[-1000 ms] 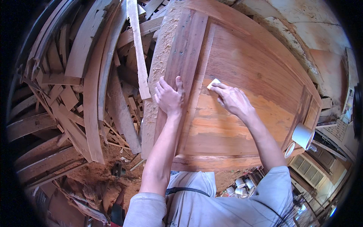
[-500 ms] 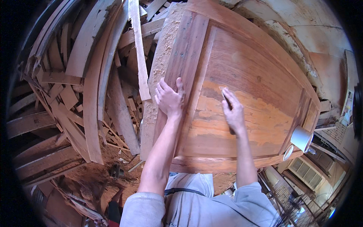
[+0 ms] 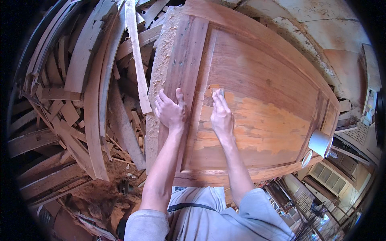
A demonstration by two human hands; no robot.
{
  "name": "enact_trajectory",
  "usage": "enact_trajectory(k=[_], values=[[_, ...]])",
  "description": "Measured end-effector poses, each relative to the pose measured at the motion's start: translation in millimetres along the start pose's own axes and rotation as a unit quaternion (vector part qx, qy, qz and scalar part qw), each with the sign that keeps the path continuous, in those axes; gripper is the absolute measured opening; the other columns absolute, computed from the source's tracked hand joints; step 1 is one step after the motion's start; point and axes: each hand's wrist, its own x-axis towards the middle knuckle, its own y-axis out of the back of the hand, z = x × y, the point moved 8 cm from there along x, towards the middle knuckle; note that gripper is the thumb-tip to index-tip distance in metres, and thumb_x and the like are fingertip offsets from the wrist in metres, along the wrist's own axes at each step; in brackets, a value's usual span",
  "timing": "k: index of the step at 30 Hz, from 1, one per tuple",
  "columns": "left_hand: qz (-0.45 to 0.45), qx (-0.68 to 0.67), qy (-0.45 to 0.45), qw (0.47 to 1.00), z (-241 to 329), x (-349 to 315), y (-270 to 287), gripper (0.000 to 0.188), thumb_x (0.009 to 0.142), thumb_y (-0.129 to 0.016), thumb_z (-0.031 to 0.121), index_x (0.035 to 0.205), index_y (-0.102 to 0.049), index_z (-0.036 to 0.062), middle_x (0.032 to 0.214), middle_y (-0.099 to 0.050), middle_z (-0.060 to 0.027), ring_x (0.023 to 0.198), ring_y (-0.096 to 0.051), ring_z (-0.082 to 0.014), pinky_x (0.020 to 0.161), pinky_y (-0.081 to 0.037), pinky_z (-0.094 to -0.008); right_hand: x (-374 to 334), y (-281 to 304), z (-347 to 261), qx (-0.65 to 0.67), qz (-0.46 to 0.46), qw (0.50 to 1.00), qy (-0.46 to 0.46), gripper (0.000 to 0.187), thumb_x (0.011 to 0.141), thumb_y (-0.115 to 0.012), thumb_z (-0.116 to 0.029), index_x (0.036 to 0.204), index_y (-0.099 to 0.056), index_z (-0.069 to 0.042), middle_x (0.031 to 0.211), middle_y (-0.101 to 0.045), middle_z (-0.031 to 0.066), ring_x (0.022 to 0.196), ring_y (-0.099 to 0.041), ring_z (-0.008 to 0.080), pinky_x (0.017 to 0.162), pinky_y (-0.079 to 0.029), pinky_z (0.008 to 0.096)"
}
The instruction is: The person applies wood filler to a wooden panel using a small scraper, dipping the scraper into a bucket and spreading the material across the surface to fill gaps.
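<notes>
A panelled wooden door (image 3: 261,68) lies in front of me, its middle panel partly covered with smeared orange filler (image 3: 265,124). My left hand (image 3: 171,111) rests on the door's left frame board, thumb spread from the fingers, holding nothing. In my right hand (image 3: 222,119) is a putty knife (image 3: 217,92), gripped with the fingers stretched along it. Its blade end meets the panel near the left moulding, beside a small orange dab (image 3: 214,86). Most of the tool is hidden under the hand.
A white tub (image 3: 320,143) stands at the door's right end, with a round white lid (image 3: 306,159) beside it. Offcuts and long boards (image 3: 94,100) are heaped to the left. A shaving-covered timber (image 3: 164,52) runs along the door's left side.
My right hand has moved left across the panel with the putty knife, and filler now shows near the left moulding. My left hand stays on the frame board. The view has shifted slightly.
</notes>
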Motion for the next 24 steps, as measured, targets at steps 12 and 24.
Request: enact_trajectory(k=[12,24], values=[[0.003,0.01,-0.005,1.0,-0.8,0.2,1.2,0.071,0.096,-0.046,0.063,0.125,-0.055,-0.0017,0.117,-0.063,-0.0196,0.109,-0.06,-0.0358,0.092,-0.046,-0.0487,63.6,23.9,-17.6,0.034,-0.075,0.992,0.094,0.029,0.095,-0.053,-0.007,0.121,-0.065,-0.002,0.127,-0.062,0.0228,0.121,-0.058,0.0386,0.104,-0.048,0.0421],[0.005,0.012,-0.002,1.0,-2.0,-1.1,3.7,0.069,0.096,-0.045,0.062,0.124,-0.055,-0.0011,0.115,-0.064,-0.0193,0.107,-0.061,-0.0356,0.091,-0.046,-0.0482,22.5,34.5,-12.2,-0.016,-0.162,0.982,0.095,0.029,0.092,-0.053,-0.004,0.119,-0.063,-0.002,0.123,-0.063,0.0229,0.104,-0.064,0.043,0.092,-0.054,0.0473]])
